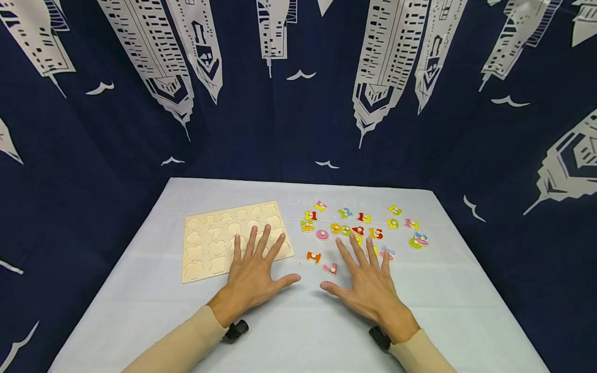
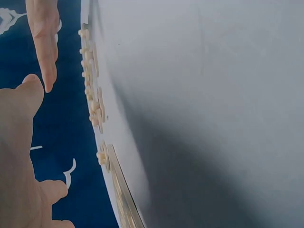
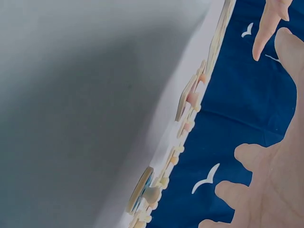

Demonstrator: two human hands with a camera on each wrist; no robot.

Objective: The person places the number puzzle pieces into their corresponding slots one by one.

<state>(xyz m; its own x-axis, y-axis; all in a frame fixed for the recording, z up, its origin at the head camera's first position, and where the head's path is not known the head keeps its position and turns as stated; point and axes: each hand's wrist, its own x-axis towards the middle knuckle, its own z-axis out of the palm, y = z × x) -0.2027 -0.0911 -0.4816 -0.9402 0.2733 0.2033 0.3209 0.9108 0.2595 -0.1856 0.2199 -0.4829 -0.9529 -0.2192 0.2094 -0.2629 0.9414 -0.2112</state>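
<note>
Navy cloth (image 1: 275,129) printed with white towers and gulls is hanging behind the far edge of the white table (image 1: 448,305). Toward the table's far left corner, a pale wooden board (image 1: 225,240) full of shallow recesses is lying flat, its long axis running roughly along the far edge, the right end slanting slightly toward it. The left hand (image 1: 254,277) is hovering partly over the board's near right corner, being the nearer hand to it; the right hand (image 1: 370,290) is hovering by the loose pieces. Both are spreading their fingers wide and holding nothing. Knobbed, colourful number pieces (image 1: 322,234) are lying scattered between the board's right end and the table's right edge, ahead of the right hand, with a pink seven (image 1: 331,269) sitting just beyond its thumb.
</note>
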